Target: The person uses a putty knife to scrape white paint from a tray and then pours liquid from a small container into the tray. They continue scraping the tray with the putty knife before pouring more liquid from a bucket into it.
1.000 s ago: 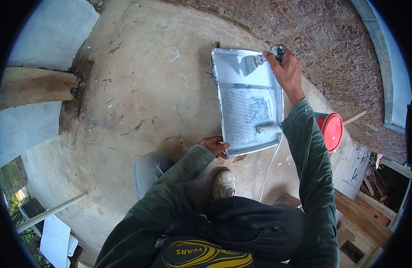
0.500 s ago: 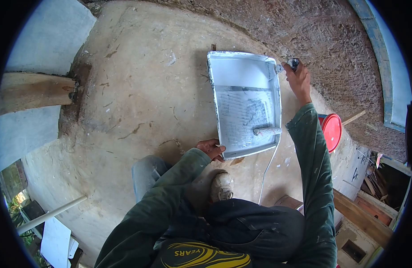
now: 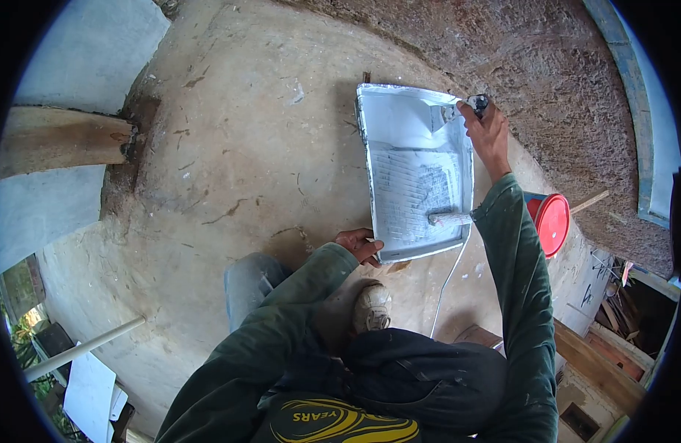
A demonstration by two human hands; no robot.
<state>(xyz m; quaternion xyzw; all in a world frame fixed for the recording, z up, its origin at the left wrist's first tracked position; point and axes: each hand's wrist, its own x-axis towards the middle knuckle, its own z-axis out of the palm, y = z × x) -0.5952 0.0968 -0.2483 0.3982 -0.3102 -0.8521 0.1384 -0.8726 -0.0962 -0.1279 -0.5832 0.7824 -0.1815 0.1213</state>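
My left hand [image 3: 361, 245] pinches the near corner of the tray [image 3: 371, 184] on the floor [image 3: 244, 118], my right hand [image 3: 490, 138] grips a tool [image 3: 450, 113], perhaps a brush, inside its far end, and hard pressure there could tip out paint [image 3: 399, 114].

Tray [image 3: 411, 240] between left fingers [image 3: 369, 246] and right fingers [image 3: 470, 117] is white, streaked grey. Sleeves [image 3: 514, 236] behind them: dark green. Lid [image 3: 553, 225] nearer right fingers: red.

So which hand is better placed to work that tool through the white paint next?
Probably the right hand: it holds the tool at the tray's far end, by the white paint. The left hand grips the tray's near corner, so it seems better suited to steadying.
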